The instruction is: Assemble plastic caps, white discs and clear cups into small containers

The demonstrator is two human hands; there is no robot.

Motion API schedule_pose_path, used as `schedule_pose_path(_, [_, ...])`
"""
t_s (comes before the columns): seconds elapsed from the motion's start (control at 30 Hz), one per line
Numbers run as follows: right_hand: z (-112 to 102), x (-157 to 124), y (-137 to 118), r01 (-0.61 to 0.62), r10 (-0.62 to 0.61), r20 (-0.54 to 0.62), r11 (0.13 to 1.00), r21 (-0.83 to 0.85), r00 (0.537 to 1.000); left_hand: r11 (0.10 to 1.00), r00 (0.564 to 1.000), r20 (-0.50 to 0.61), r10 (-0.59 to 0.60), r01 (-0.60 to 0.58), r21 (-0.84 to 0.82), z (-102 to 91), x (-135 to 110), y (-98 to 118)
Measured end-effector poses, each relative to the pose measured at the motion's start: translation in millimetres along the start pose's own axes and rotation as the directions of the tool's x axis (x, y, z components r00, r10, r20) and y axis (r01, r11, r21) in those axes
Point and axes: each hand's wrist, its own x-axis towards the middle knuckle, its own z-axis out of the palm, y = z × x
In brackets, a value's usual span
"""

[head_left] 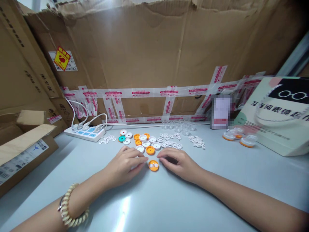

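A round orange cap (pixel 154 169) with small white pieces inside lies on the table between my hands. Just left of it rests my left hand (pixel 129 162), its fingers loosely bent and apart, holding nothing that I can see. My right hand (pixel 180 162) is on the other side, thumb and forefinger slightly parted and pointing at the cap, also with nothing visible in it. Beyond them sits another orange cap (pixel 150 150) in a group of orange and white caps, among them a white cap (pixel 156 146) and a teal cap (pixel 122 139).
Small white gear-like parts (pixel 171 145) lie behind my right hand, with clear domes (pixel 178 127) further back. White discs (pixel 107 139) lie near a power strip (pixel 84 132). Assembled orange-based pieces (pixel 248 141), a phone (pixel 220 111) and a paper bag (pixel 280 129) stand right; a cardboard box (pixel 26 151) left.
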Motion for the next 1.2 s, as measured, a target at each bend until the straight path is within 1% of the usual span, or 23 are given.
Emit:
schedule_pose_path(0.07, [0, 0, -1, -0.001, 0.001, 0.017, 1.000, -0.009, 1.000, 0.998, 0.996, -0.074, -0.052, 0.055, 0.030, -1.3, 0, -8])
schedule_pose_path(0.13, [2, 0, -3, -0.009, 0.010, 0.040, 1.000, -0.021, 0.999, 0.988, 0.984, -0.103, -0.146, 0.151, 0.035, -2.4, 1, -17])
schedule_pose_path(0.23, [6, -2, -6, -0.085, 0.087, 0.079, 0.996, -0.027, 0.993, 0.950, 0.948, -0.058, -0.312, 0.313, 0.007, -3.3, 5, -26])
schedule_pose_path(0.27, [7, -2, -7, -0.121, 0.122, 0.094, 0.993, -0.017, 0.988, 0.939, 0.938, -0.035, -0.345, 0.345, 0.002, -3.3, 7, -27])
schedule_pose_path(0.3, [8, -2, -9, -0.151, 0.150, 0.109, 0.989, -0.002, 0.983, 0.936, 0.936, -0.014, -0.352, 0.352, 0.001, -3.1, 10, -26])
schedule_pose_path(0.33, [9, -3, -10, -0.173, 0.170, 0.121, 0.985, 0.015, 0.978, 0.943, 0.943, 0.013, -0.334, 0.334, 0.002, -2.8, 14, -25])
schedule_pose_path(0.4, [11, -3, -11, -0.194, 0.186, 0.136, 0.980, 0.043, 0.973, 0.965, 0.962, 0.073, -0.262, 0.261, 0.018, -2.0, 22, -20])
schedule_pose_path(0.47, [12, -4, -12, -0.201, 0.192, 0.131, 0.978, 0.059, 0.973, 0.972, 0.965, 0.118, -0.233, 0.228, 0.059, -1.3, 30, -15])
schedule_pose_path(0.5, [12, -4, -12, -0.205, 0.195, 0.127, 0.977, 0.064, 0.972, 0.966, 0.959, 0.129, -0.252, 0.243, 0.085, -1.0, 33, -14])
schedule_pose_path(0.57, [11, -4, -11, -0.209, 0.199, 0.129, 0.976, 0.066, 0.971, 0.940, 0.934, 0.128, -0.332, 0.317, 0.128, -0.7, 36, -15])
schedule_pose_path(0.67, [11, -5, -11, -0.205, 0.195, 0.140, 0.976, 0.066, 0.971, 0.903, 0.898, 0.121, -0.423, 0.406, 0.145, 1.4, 33, -20])
schedule_pose_path(0.73, [11, -5, -11, -0.201, 0.189, 0.135, 0.977, 0.075, 0.973, 0.896, 0.891, 0.116, -0.440, 0.425, 0.132, 5.0, 29, -23])
schedule_pose_path(0.87, [12, -5, -10, -0.191, 0.180, 0.120, 0.977, 0.092, 0.976, 0.897, 0.892, 0.103, -0.441, 0.439, 0.044, 12.7, 25, -26])
schedule_pose_path(0.93, [12, -4, -9, -0.189, 0.177, 0.117, 0.977, 0.094, 0.977, 0.894, 0.890, 0.090, -0.448, 0.449, 0.006, 11.5, 26, -25])
schedule_pose_path(1.0, [12, -4, -9, -0.184, 0.173, 0.114, 0.978, 0.100, 0.978, 0.881, 0.884, 0.086, -0.460, 0.466, -0.082, 5.2, 27, -21])
schedule_pose_path(1.03, [12, -4, -9, -0.179, 0.166, 0.114, 0.978, 0.105, 0.979, 0.860, 0.876, 0.111, -0.469, 0.481, -0.168, 0.6, 28, -19])
schedule_pose_path(1.07, [12, -4, -8, -0.171, 0.158, 0.115, 0.979, 0.113, 0.981, 0.821, 0.868, 0.159, -0.471, 0.497, -0.280, -4.5, 29, -16])
schedule_pose_path(1.1, [12, -4, -8, -0.162, 0.148, 0.117, 0.980, 0.119, 0.982, 0.757, 0.858, 0.232, -0.458, 0.513, -0.403, -9.6, 30, -13])
schedule_pose_path(1.13, [12, -4, -8, -0.153, 0.138, 0.119, 0.980, 0.124, 0.983, 0.674, 0.849, 0.317, -0.422, 0.528, -0.517, -14.3, 31, -10])
schedule_pose_path(1.2, [12, -3, -9, -0.135, 0.118, 0.123, 0.982, 0.134, 0.985, 0.501, 0.836, 0.462, -0.296, 0.548, -0.670, -20.9, 31, -5])
